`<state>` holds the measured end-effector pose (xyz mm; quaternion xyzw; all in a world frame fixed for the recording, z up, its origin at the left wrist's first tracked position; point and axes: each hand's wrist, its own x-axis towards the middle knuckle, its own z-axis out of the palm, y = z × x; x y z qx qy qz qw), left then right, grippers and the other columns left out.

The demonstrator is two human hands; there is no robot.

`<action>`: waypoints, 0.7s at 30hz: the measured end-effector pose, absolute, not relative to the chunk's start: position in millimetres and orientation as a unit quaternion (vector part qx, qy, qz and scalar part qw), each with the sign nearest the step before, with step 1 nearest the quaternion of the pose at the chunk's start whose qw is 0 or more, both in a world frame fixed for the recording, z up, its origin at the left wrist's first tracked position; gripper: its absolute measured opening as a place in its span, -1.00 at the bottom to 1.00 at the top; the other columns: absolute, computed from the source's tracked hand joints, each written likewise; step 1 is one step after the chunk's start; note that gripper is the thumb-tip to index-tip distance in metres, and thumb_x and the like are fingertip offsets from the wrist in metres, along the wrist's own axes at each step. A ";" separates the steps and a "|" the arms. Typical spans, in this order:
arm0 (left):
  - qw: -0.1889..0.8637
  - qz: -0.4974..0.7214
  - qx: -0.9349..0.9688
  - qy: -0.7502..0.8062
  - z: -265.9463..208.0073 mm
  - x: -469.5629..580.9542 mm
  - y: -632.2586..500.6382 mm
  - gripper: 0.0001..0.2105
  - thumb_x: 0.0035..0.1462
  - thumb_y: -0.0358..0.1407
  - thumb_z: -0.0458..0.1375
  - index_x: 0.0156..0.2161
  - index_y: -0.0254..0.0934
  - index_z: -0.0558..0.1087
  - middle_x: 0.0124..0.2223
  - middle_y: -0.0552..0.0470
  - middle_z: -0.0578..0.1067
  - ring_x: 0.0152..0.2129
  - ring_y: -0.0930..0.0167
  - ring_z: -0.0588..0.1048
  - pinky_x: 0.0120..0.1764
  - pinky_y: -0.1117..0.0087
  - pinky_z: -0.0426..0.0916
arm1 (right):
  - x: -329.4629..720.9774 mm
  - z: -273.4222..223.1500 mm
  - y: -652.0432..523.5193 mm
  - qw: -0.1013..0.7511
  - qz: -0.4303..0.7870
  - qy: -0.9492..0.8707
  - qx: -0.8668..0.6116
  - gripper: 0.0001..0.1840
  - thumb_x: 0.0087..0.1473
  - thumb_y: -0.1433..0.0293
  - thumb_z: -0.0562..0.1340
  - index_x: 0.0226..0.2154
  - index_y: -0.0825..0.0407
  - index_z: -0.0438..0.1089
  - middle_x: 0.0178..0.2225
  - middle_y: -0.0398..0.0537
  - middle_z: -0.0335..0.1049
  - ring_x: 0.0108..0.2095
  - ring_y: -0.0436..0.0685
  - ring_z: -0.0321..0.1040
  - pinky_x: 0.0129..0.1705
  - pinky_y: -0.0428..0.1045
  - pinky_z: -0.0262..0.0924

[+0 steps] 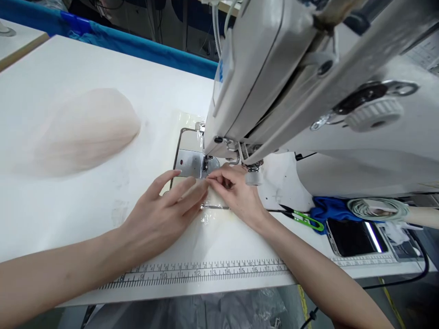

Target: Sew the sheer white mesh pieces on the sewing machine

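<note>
Both hands press and pinch a small pale fabric piece (pixel 211 194) flat on the sewing machine (pixel 291 82) bed, just in front of the needle. Left hand (pixel 164 212) lies open, fingers flat; right hand (pixel 236 189) pinches the piece's far edge, nearer the needle. Green-handled snips (pixel 303 219) lie to the right.
</note>
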<state>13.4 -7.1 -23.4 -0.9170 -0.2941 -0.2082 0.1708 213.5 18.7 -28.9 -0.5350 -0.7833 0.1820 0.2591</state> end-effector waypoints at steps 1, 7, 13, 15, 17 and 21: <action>0.174 -0.194 -0.919 -0.295 -23.9 13.2 -8.2 -0.79 0.30 -0.40 0.05 -0.03 -0.22 0.47 0.07 0.04 0.51 -0.07 0.33 0.46 0.06 0.16 0.23 | 214.1 -29.4 18.2 0.262 0.176 -0.785 -0.533 -0.86 0.19 0.38 0.21 -0.37 -0.02 0.47 -0.43 -0.15 0.46 -0.39 0.05 0.31 -0.19 0.02 0.16; 0.171 -0.180 -0.922 -0.298 -26.4 12.7 -8.0 -0.74 0.36 -0.37 -0.02 0.04 -0.38 0.43 0.08 -0.02 0.51 -0.01 0.29 0.44 0.02 0.13 0.18 | 220.3 -29.6 8.9 0.275 0.053 -0.833 -0.477 -0.76 0.27 0.40 0.11 -0.09 -0.02 0.44 -0.12 0.00 0.46 -0.12 0.18 0.35 -0.02 0.15 0.19; 0.157 -0.185 -0.922 -0.301 -25.4 13.6 -6.8 -0.77 0.35 -0.36 -0.01 -0.07 -0.34 0.48 0.06 0.01 0.53 -0.03 0.31 0.45 0.00 0.15 0.18 | 216.2 -29.5 2.0 0.188 0.004 -0.859 -0.477 -0.59 0.29 0.30 0.07 0.15 -0.01 0.29 0.02 0.12 0.37 0.01 0.32 0.21 -0.01 0.26 0.20; 0.155 -0.191 -0.922 -0.300 -25.1 13.7 -6.5 -0.78 0.35 -0.36 -0.01 -0.13 -0.32 0.50 0.05 0.01 0.53 -0.03 0.32 0.46 0.00 0.17 0.20 | 214.0 -30.0 1.2 0.164 0.008 -0.861 -0.481 -0.54 0.30 0.29 0.05 0.19 0.05 0.24 0.01 0.16 0.38 0.03 0.34 0.18 -0.01 0.28 0.20; 0.157 -0.197 -0.921 -0.296 -25.7 13.5 -6.1 -0.78 0.34 -0.36 0.00 -0.13 -0.31 0.50 0.04 0.01 0.53 -0.04 0.32 0.46 -0.01 0.18 0.20 | 212.7 -30.1 0.8 0.152 0.009 -0.861 -0.486 -0.53 0.30 0.28 0.03 0.19 0.10 0.24 -0.02 0.19 0.39 0.03 0.35 0.17 -0.01 0.27 0.20; 0.155 -0.203 -0.920 -0.297 -28.5 12.8 -6.0 -0.80 0.32 -0.35 0.03 -0.12 -0.32 0.50 0.04 0.00 0.54 -0.04 0.32 0.45 0.01 0.19 0.19 | 212.0 -27.5 -0.1 0.134 -0.003 -0.859 -0.494 -0.51 0.32 0.25 0.00 0.18 0.15 0.25 -0.04 0.20 0.41 0.05 0.36 0.17 0.00 0.26 0.20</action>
